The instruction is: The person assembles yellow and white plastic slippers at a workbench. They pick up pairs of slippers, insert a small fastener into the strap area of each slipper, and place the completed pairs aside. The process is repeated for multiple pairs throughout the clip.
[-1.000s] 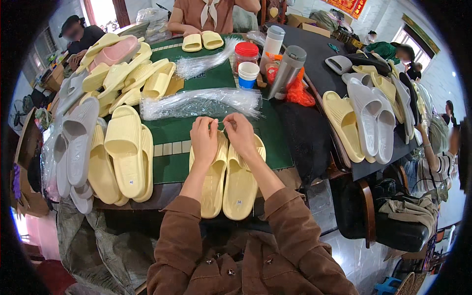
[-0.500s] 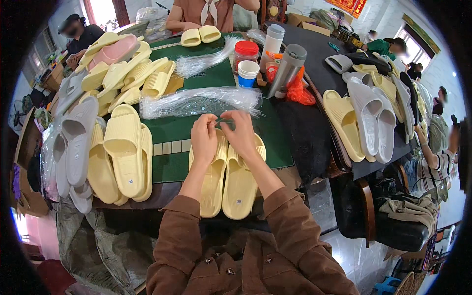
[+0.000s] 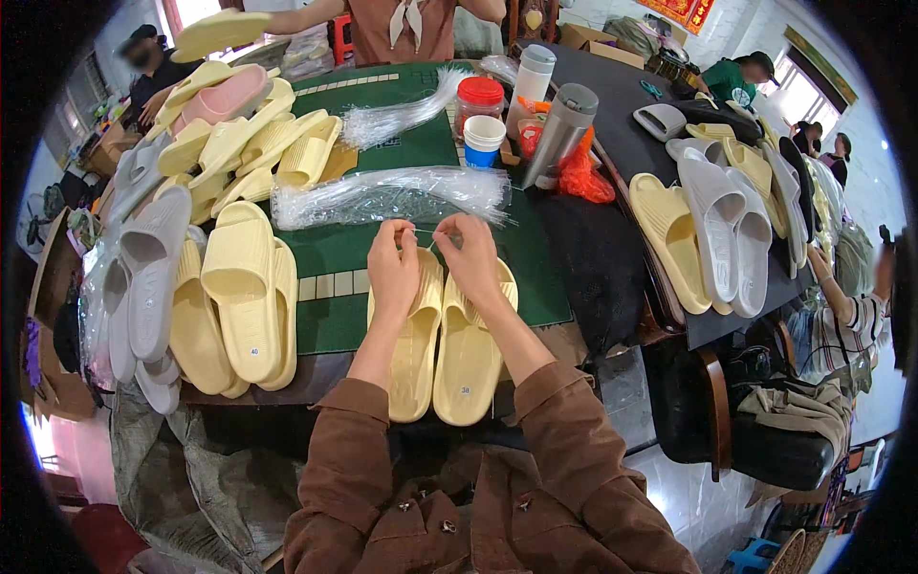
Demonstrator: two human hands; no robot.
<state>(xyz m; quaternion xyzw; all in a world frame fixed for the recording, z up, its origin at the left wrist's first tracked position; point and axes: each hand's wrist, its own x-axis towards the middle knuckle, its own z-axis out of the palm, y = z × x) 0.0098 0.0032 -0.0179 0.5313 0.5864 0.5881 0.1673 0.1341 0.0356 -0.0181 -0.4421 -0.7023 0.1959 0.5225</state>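
A pair of pale yellow slide slippers point(image 3: 466, 378) lies side by side at the table's near edge, toes pointing away from me. Above their straps, my left hand point(image 3: 392, 268) pinches one end of a thin clear plastic tie point(image 3: 426, 231). The fingertips of my right hand point(image 3: 470, 258) are closed on the tie's other part, so it spans the small gap between the hands. Whether it passes through the slippers is hidden by my fingers. Just beyond my hands lies a thick bundle of clear plastic ties point(image 3: 382, 198).
Piled slippers point(image 3: 244, 277) in yellow, grey and pink stand at left; more slippers point(image 3: 712, 220) lie on the dark right table. A second tie bundle point(image 3: 402, 110), red-lidded jar point(image 3: 479, 96), paper cups point(image 3: 483, 142) and metal flask point(image 3: 562, 134) stand beyond. Opposite, a co-worker holds a slipper point(image 3: 222, 35).
My hands have drawn slightly apart, with the tie now showing between them. The co-worker opposite has lifted slippers off the far table edge and swung an arm out to the left.
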